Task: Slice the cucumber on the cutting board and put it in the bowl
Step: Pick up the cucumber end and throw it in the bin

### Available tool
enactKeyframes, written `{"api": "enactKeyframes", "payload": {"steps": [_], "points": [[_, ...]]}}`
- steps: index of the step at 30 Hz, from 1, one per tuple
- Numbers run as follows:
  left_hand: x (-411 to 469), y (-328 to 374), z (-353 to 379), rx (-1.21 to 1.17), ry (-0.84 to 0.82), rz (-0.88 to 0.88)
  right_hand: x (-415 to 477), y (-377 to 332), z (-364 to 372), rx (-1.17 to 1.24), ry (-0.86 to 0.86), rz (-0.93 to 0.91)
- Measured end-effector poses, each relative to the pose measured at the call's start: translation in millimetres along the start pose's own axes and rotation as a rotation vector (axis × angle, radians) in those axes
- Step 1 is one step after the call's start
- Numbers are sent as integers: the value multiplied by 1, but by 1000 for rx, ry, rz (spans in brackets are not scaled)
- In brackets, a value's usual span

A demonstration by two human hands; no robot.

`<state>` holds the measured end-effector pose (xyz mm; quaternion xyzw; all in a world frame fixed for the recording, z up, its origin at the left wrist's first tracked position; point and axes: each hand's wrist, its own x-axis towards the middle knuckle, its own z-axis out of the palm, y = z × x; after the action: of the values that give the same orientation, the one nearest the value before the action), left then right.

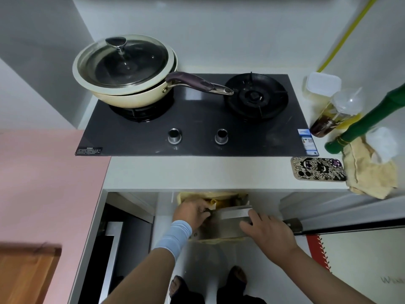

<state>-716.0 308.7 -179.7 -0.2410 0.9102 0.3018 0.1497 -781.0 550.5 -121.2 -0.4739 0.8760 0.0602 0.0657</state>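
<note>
Both my hands are below the counter edge, over a yellow-lined bin (228, 197). Between them is a steel cleaver (232, 213), held flat side up. My left hand (192, 212), with a light blue sleeve at the wrist, curls its fingers round the cleaver's dark left end. My right hand (267, 233) holds the blade's right end, thumb lying on the flat; its fingers are hidden beneath. A wooden cutting board (26, 273) shows at the lower left corner. No cucumber or bowl is in view.
On the counter, a black two-burner hob (197, 128) carries a cream pan (122, 71) with a glass lid. At the right stand jars (328, 115), a green bottle (368, 121), a phone (317, 168) and a cloth (370, 172). An open cabinet door (350, 229) is at my right.
</note>
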Motion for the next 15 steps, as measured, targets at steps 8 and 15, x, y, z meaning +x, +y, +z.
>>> {"api": "enactKeyframes", "payload": {"steps": [8,15], "points": [[9,-31,-1,45,-53,-204,-14,16,15,63,11,96],[-3,7,20,-48,49,235,-16,22,9,32,-27,81]]}}
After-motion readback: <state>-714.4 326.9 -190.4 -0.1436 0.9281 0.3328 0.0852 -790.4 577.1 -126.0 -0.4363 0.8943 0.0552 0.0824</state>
